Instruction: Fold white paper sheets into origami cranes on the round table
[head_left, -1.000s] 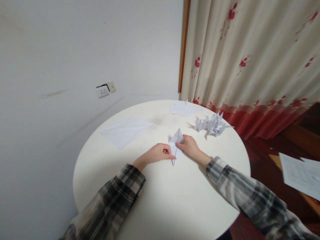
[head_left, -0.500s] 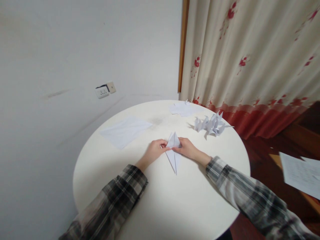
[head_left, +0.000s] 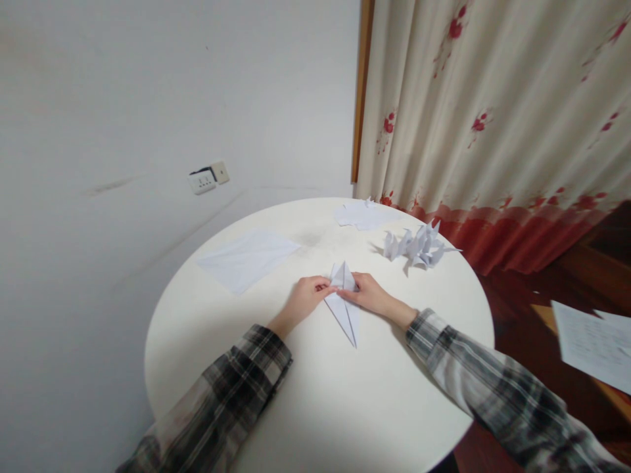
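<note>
A folded white paper piece lies on the round white table, its long point aimed toward me. My left hand pinches its upper left edge with curled fingers. Pressed against the upper right edge, my right hand also grips the paper with closed fingers. Both arms wear plaid sleeves.
A flat white sheet lies at the table's left back. Several finished folded paper figures stand at the back right, with more paper behind them. A wall socket, a flowered curtain and papers on a wooden surface surround the table.
The folded paper was laid flat and opened into a long pointed shape toward me. Both hands shifted up to pinch its upper part.
</note>
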{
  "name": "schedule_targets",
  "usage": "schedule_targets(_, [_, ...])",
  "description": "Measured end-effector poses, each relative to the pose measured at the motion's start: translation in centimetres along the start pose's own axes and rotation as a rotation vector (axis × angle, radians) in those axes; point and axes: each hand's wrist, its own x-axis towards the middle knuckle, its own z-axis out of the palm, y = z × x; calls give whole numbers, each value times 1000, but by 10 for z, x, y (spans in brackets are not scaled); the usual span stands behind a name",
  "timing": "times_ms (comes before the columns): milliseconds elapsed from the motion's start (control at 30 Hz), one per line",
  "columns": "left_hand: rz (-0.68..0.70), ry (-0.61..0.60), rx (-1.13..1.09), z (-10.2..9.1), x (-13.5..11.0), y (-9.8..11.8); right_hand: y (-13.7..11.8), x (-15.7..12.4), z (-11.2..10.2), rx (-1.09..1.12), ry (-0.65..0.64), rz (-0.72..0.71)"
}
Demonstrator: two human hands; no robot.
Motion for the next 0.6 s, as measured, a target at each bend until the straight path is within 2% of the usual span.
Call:
schedule_targets(167, [15, -5, 0, 0, -1, 3, 3, 1, 2, 65, -1, 5])
schedule_targets(333, [-29, 84, -120, 1, -1, 11, 6, 2, 3, 141, -10, 6])
schedule_targets(600, [-45, 73, -157, 3, -2, 12, 7, 1, 3, 223, -32, -2])
